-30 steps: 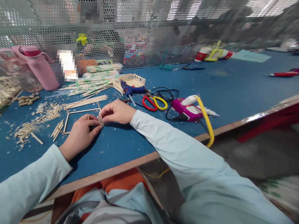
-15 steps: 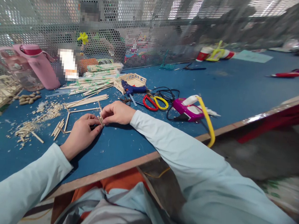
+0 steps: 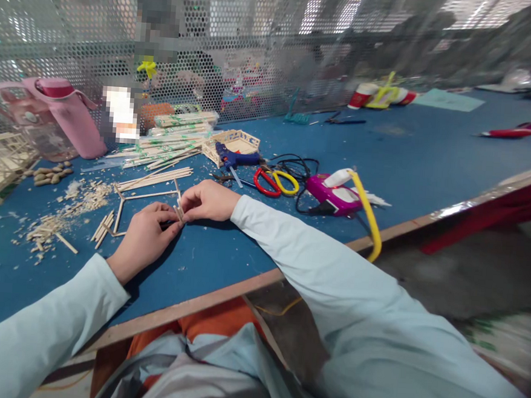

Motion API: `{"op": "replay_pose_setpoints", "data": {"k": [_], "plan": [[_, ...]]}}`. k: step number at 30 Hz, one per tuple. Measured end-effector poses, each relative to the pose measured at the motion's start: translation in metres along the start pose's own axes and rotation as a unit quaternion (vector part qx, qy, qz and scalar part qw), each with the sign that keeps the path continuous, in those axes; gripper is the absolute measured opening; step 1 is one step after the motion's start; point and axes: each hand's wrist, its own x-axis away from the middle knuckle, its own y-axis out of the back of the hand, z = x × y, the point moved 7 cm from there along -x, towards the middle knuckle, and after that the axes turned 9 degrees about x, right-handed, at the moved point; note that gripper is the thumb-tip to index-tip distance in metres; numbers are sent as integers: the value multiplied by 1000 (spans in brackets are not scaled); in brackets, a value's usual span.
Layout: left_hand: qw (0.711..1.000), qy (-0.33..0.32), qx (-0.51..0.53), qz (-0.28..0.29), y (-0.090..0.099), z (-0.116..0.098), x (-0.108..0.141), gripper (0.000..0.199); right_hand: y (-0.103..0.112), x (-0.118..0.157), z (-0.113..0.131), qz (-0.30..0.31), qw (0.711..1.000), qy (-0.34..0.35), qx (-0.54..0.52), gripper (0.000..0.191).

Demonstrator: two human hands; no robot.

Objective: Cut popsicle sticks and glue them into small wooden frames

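A: State the left hand's condition.
B: The left hand (image 3: 147,239) rests at the blue table (image 3: 225,251). Its thumb and forefinger are clamped on a small wooden piece (image 3: 180,211).

A: And the right hand?
B: The right hand (image 3: 211,200) faces it from the opposite side, thumb and forefinger pinched together on the same piece.

A: Locate the piece.
B: It is tilted, between both sets of fingertips. Whether its lower end touches the table cannot be told.

A: List the adjacent items.
B: A frame of thin sticks (image 3: 150,196) lies just beyond the left hand. A group of short sticks (image 3: 103,229) lies to that hand's left. Beyond the right hand, to its right, are scissors (image 3: 278,183) with one red and one yellow handle. A blue glue gun (image 3: 238,159) lies behind the scissors; a purple box (image 3: 331,199) lies to their right.
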Motion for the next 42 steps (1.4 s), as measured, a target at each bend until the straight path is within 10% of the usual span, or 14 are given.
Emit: {"op": "replay_pose_setpoints", "data": {"k": [13, 17, 21, 27, 36, 40, 42], "plan": [[1000, 16, 23, 7, -2, 2, 1, 22, 0, 3, -1, 8, 999, -31, -26, 12], [991, 53, 66, -103, 13, 9, 7, 54, 12, 7, -4, -19, 998, -51, -26, 16], [974, -10, 56, -219, 39, -9, 16, 38, 26, 15, 6, -79, 995, -68, -4, 14], [959, -78, 217, -165, 37, -30, 18, 22, 18, 33, 50, -154, 985, -72, -22, 12], [914, 32, 374, -155, 33, -12, 13, 21, -1, 35, 65, -197, 977, -63, 43, 13], [892, 65, 407, -187, 43, -4, 13, 28, 29, 58, 38, -183, 969, -122, 115, 29], [877, 81, 435, -186, 44, 1, 13, 34, 63, 82, 15, -206, 911, -223, 277, 23]]}}
